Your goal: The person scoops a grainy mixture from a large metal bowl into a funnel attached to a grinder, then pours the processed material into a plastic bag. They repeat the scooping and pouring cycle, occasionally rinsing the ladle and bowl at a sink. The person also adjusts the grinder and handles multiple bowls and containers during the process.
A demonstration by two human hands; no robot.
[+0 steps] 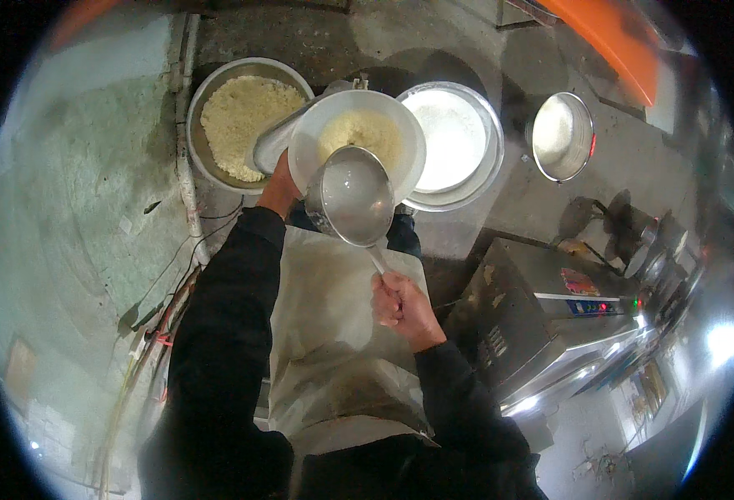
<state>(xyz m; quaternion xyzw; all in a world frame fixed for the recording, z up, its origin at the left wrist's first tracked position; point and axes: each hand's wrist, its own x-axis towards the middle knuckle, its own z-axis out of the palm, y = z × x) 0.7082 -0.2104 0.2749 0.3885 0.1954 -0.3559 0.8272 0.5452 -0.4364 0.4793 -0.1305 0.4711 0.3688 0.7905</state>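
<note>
My right hand (404,308) is closed round the handle of a large metal ladle (352,200). The ladle's round bowl hangs over the near edge of a white plastic hopper-like bowl (304,158), which contains pale yellow, grainy stuff (367,129). Whether the ladle holds liquid is hard to tell. My left hand (281,185) reaches up beside the white bowl's left side, close to a rounded metal chute-like piece (274,143). Its fingers are mostly hidden, so its grip does not show.
Left stands a metal basin (196,137) of crumbly pale-yellow matter (246,117). Right is a basin (494,158) with white contents (446,137). Farther right are a metal pail (588,125) and a steel machine (517,292) with red lights. Cables run along the left wall (75,208).
</note>
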